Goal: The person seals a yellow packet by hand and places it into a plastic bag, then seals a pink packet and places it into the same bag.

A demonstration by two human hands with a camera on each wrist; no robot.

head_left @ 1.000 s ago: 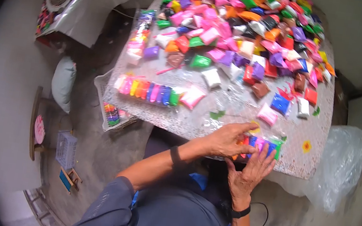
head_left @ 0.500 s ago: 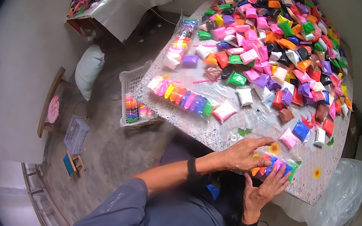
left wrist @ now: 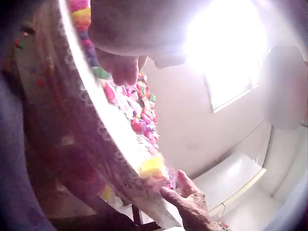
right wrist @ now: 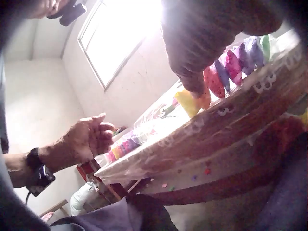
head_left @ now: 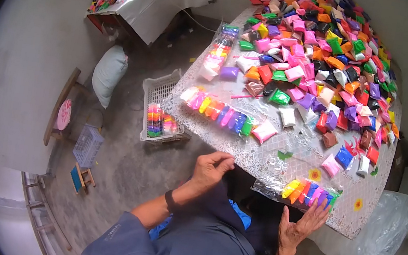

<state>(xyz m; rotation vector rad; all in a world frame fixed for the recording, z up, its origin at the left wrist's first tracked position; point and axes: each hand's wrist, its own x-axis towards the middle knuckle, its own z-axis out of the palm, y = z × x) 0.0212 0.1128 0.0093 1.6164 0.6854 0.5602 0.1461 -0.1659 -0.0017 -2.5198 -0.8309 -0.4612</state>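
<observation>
At the table's front edge lies a clear plastic bag (head_left: 267, 190) holding a row of small coloured packets (head_left: 301, 191), from yellow and orange to blue and green. My right hand (head_left: 302, 225) rests on the right part of that row, fingers stretched over the packets and thumb apart. In the right wrist view the yellow packet (right wrist: 188, 104) sits at the near end of the row. My left hand (head_left: 212, 171) is off the bag, just in front of the table edge, with its fingers loosely bent and nothing showing in them.
Loose coloured packets (head_left: 304, 71) are heaped across the back of the table (head_left: 262, 160). Two filled bags, one in front (head_left: 217, 112) and one behind (head_left: 219, 50), lie at the left. A white crate (head_left: 159, 89) stands on the floor; clear plastic sheeting (head_left: 383, 233) hangs at the right.
My left hand has let go of the bag and drawn back left, past the table edge. My right hand stays on the packets, which now show more fully. The head view has shifted.
</observation>
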